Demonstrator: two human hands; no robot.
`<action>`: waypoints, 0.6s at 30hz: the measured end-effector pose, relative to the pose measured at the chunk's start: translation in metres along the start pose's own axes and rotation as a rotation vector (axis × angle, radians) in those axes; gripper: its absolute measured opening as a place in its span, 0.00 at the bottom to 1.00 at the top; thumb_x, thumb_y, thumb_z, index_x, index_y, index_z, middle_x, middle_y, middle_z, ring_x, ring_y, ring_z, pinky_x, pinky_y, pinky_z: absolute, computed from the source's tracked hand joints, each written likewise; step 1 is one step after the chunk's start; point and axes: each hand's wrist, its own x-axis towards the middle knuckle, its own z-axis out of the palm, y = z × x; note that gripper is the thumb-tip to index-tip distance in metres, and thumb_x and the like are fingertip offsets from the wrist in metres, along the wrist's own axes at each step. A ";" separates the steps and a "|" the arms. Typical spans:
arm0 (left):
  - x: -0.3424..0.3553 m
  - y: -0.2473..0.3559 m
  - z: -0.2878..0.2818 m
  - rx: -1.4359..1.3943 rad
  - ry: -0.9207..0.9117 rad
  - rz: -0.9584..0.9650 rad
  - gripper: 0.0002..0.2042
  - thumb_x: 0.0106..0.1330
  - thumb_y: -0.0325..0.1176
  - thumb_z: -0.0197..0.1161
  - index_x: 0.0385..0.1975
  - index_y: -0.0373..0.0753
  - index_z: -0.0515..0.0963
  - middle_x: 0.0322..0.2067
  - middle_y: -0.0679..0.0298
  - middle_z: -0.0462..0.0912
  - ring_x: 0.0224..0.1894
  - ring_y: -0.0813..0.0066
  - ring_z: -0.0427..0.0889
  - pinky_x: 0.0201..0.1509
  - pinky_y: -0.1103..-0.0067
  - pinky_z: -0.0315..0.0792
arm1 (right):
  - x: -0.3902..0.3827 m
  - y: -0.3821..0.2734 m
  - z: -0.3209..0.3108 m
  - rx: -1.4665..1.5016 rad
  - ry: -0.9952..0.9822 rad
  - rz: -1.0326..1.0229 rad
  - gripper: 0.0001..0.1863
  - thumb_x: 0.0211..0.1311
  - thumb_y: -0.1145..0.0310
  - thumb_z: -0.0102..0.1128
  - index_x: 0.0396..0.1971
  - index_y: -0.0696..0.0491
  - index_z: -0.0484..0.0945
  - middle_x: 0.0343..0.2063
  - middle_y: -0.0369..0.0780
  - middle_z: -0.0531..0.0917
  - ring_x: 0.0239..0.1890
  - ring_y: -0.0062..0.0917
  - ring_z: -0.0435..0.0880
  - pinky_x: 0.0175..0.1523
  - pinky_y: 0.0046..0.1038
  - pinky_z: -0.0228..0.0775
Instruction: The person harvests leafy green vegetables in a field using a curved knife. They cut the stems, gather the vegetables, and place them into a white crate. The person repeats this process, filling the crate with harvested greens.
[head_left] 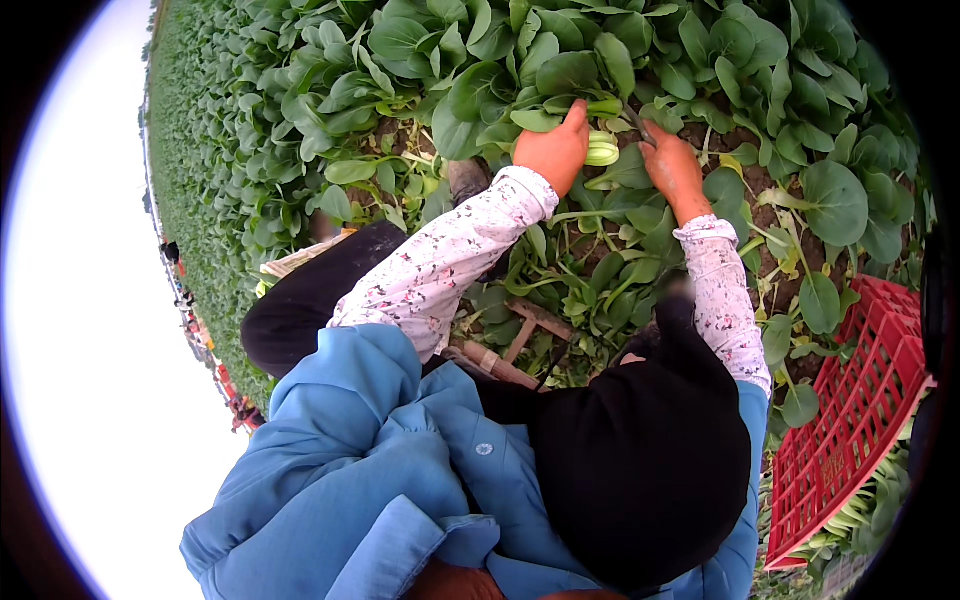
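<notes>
My left hand [553, 150] is closed around a bok choy, whose pale green base [602, 150] sticks out to the right of my fist. Its leaves blend into the foliage on the far side. Just beyond the thumb lies another light green stalk [603, 107]. My right hand [674, 165] grips a small knife; the dark, narrow blade [633, 120] points away from me toward that stalk. The knife's handle is hidden in my fingers. Both hands are low, at the near edge of the standing plants [500, 60].
A red plastic crate [850, 400] stands tilted at the right, with bok choy [850, 520] beside its lower edge. Loose leaves [610, 270] cover the soil. A low wooden stool-like frame [520, 335] shows between my legs. Far left, people and red crates [240, 405] line the field.
</notes>
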 end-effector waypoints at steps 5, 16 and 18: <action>-0.010 -0.005 0.003 -0.029 0.017 -0.029 0.18 0.54 0.28 0.57 0.47 0.38 0.74 0.58 0.67 0.66 0.37 0.67 0.81 0.34 0.72 0.77 | -0.021 0.017 0.009 0.083 0.007 -0.039 0.22 0.59 0.64 0.56 0.55 0.46 0.73 0.40 0.49 0.81 0.43 0.47 0.78 0.48 0.41 0.70; -0.074 0.011 -0.072 -0.523 0.063 0.024 0.33 0.40 0.28 0.71 0.53 0.37 0.69 0.62 0.62 0.61 0.39 0.63 0.81 0.39 0.72 0.78 | -0.069 -0.040 -0.015 1.661 -0.080 0.301 0.22 0.63 0.65 0.58 0.56 0.53 0.69 0.34 0.35 0.79 0.26 0.18 0.77 0.20 0.14 0.60; -0.083 0.011 -0.095 -0.536 0.025 0.007 0.35 0.38 0.28 0.72 0.53 0.37 0.69 0.63 0.59 0.60 0.35 0.62 0.81 0.39 0.71 0.77 | -0.068 -0.031 -0.011 1.705 -0.125 0.199 0.21 0.64 0.68 0.56 0.56 0.54 0.67 0.34 0.36 0.79 0.27 0.18 0.77 0.19 0.14 0.60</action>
